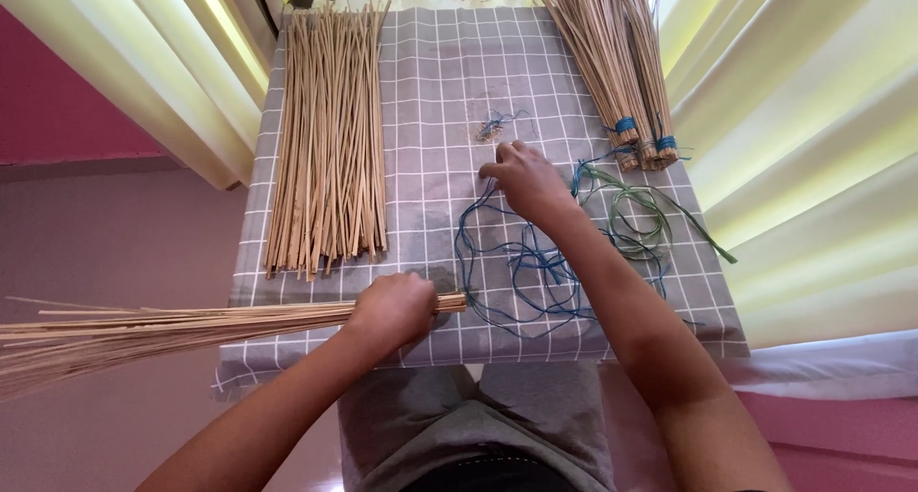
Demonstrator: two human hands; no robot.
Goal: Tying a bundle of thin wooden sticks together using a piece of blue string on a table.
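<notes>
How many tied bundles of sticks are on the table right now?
2, side by side at the table's far right corner: one tied bundle with a blue band, another right of it. More may lie beyond the top edge.

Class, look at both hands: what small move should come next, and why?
Probably pinch up one blue string with the right hand, since the left hand grips a loose bundle and the tied bundles have blue bindings.
</notes>
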